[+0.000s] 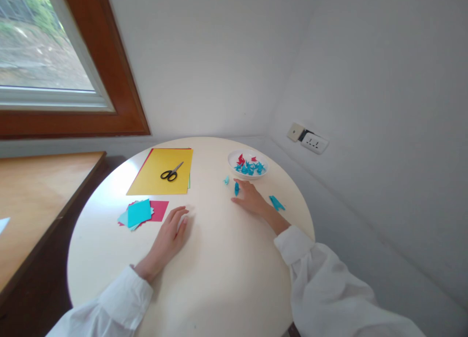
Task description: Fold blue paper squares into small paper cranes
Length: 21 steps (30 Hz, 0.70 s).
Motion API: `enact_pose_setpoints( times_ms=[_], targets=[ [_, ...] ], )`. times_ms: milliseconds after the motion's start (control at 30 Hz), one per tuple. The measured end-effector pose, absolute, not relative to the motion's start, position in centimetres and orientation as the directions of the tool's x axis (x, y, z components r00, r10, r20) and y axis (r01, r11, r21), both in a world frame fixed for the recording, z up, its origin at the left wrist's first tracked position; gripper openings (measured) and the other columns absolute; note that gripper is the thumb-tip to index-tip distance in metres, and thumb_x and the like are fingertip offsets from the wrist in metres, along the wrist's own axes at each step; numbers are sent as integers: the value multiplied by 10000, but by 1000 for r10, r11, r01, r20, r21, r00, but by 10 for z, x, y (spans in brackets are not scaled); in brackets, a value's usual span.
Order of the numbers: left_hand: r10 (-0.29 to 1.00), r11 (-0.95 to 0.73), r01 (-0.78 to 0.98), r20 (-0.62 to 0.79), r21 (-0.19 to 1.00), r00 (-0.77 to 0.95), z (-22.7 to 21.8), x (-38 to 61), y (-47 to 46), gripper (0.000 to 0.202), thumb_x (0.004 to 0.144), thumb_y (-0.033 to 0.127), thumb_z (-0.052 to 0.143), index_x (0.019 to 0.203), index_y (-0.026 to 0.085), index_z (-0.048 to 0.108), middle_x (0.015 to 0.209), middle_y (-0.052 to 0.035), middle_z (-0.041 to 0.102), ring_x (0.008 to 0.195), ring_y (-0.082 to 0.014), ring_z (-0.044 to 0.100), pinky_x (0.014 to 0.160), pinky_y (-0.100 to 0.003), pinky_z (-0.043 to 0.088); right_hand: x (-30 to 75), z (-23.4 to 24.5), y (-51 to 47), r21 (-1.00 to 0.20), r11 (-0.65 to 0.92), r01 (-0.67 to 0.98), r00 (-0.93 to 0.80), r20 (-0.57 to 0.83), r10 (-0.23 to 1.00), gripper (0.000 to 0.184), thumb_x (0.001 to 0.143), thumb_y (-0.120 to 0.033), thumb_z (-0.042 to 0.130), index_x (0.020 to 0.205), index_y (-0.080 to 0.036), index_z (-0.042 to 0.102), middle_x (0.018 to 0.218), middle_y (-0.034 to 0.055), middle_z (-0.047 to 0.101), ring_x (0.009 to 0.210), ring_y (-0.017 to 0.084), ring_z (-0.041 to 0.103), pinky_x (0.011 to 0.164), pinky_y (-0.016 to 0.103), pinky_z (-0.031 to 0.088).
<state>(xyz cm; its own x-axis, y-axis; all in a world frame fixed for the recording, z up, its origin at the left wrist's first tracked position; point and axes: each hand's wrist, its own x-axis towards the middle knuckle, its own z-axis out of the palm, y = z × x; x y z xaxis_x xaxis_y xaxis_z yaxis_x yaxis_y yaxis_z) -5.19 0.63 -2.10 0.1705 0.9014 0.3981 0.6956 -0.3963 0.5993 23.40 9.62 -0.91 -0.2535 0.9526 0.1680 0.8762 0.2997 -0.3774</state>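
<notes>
Your left hand (pixel 170 235) lies flat, empty, bracing on table (pixel 219 278) | right hand (pixel 251 199) pinches blue fold (pixel 236 188) beside bowl (pixel 230 161), within reach

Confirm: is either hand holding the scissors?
No, the scissors lie on the yellow sheet, away from left hand and right hand.

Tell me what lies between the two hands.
Only bare cream round tabletop lies between the left hand and the right hand, seen in the head view.
</notes>
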Motion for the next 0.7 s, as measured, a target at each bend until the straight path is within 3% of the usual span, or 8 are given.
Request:
enact_pose_setpoints(
  times_ms=[67,233,433,633,700],
  targets=[
    [906,-387,703,389,597,169,-21,-52,6,319,908,364,318,1059,176,527,1178,-138,550,1092,-234,553,940,-406,449,230,-9,100,-360,275,891,-229,164,959,656,766,-326,592,1354,-169,346,1298,143,472,1200,249,437,1008,395,329],
    [904,-386,709,393,590,166,-20,-52,6,334,908,363,306,1053,163,531,1166,-148,558,1080,-235,561,928,-408,456,224,-12,113,-378,281,882,-227,179,957,278,819,-176,502,1072,-119,602,1067,129,612,987,191,566,909,306,399],
    [899,-392,703,409,593,156,-21,-52,7,339,899,381,321,1040,170,545,1145,-144,579,1068,-240,575,918,-414,466,230,2,122,-369,284,885,-201,246,948,173,781,-97,498,838,-150,652,874,78,676,824,172,598,784,280,433],
    [895,-398,698,420,596,152,-20,-53,8,350,896,386,318,1030,160,549,1124,-152,586,1062,-244,576,917,-417,467,275,52,169,-349,186,919,-48,370,928,199,815,-144,454,910,-153,629,941,113,656,914,226,588,844,357,408],
    [894,-399,699,422,593,152,-20,-53,8,343,895,380,322,1027,158,548,1122,-152,586,1059,-242,577,915,-415,467,285,59,182,-344,164,925,-24,376,926,215,788,-187,528,984,-145,607,990,144,636,964,269,575,856,394,402]
  ],
)
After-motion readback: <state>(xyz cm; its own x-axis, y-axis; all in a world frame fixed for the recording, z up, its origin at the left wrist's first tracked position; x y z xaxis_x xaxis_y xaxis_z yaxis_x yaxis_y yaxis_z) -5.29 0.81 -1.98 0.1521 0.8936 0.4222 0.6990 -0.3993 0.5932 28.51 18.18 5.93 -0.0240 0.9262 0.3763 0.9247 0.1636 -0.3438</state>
